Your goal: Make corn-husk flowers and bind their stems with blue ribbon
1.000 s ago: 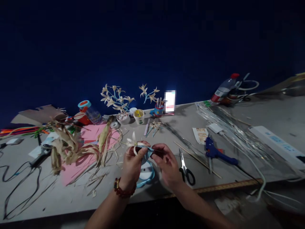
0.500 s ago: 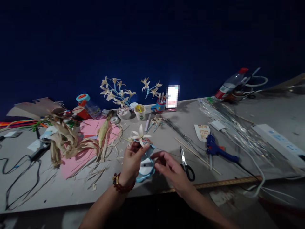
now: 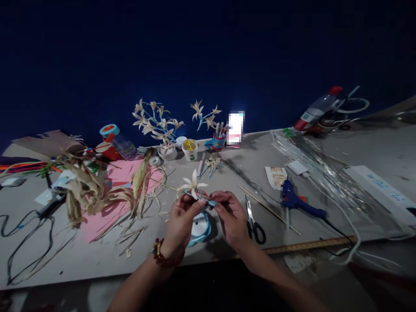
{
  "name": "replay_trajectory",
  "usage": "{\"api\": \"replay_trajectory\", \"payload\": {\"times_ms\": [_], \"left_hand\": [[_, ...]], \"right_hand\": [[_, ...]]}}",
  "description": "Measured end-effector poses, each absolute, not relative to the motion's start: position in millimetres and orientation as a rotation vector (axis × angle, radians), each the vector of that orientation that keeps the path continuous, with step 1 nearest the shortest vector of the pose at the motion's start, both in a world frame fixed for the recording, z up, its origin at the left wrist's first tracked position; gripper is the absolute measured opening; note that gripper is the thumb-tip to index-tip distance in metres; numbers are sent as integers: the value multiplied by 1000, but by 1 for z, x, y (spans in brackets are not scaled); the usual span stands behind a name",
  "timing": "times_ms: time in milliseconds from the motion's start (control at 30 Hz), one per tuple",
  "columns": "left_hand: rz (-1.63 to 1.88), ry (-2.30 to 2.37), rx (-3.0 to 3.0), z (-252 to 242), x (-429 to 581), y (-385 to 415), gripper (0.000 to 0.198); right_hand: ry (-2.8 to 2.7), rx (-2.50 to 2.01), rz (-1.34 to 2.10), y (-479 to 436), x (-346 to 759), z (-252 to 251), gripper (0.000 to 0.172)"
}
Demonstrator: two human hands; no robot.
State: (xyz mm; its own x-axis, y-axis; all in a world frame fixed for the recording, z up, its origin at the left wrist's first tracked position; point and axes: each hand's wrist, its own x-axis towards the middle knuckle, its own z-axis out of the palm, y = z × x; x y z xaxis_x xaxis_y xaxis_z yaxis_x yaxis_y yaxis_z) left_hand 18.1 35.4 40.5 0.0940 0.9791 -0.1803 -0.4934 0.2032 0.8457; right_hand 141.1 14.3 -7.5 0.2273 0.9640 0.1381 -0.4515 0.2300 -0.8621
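My left hand (image 3: 184,215) is closed on the stem of a pale, long-petalled handmade flower (image 3: 194,185), its thumb pressed against the fingers. A light-blue ribbon (image 3: 212,202) runs from the stem to my right hand (image 3: 231,215), which pinches it between thumb and fingers. Below and between both hands lies a white spool wound with blue ribbon (image 3: 200,226), partly covered by the left hand. Black-handled scissors (image 3: 255,224) rest close to the right of my right hand.
A blue glue gun (image 3: 300,203), thin wires (image 3: 250,178) and a power strip (image 3: 378,190) lie to the right. Dried husks (image 3: 87,186) on pink paper (image 3: 107,225) are at left. Finished flower branches (image 3: 156,121) stand behind, near a pen cup (image 3: 219,141).
My right hand has moved up and toward the left hand and now pinches the ribbon beside the flower's stem. The left hand has kept its hold on the flower.
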Motion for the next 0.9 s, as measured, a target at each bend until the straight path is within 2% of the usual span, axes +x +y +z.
{"api": "replay_trajectory", "payload": {"times_ms": [200, 533, 900], "left_hand": [[1072, 829, 721, 45, 13, 34, 18], [1082, 735, 680, 47, 12, 33, 10], [1137, 734, 718, 41, 15, 32, 10]], "right_hand": [[-992, -832, 989, 18, 155, -8, 4], [-1269, -888, 805, 18, 156, -9, 9], [-1158, -917, 980, 8, 148, -12, 3]]}}
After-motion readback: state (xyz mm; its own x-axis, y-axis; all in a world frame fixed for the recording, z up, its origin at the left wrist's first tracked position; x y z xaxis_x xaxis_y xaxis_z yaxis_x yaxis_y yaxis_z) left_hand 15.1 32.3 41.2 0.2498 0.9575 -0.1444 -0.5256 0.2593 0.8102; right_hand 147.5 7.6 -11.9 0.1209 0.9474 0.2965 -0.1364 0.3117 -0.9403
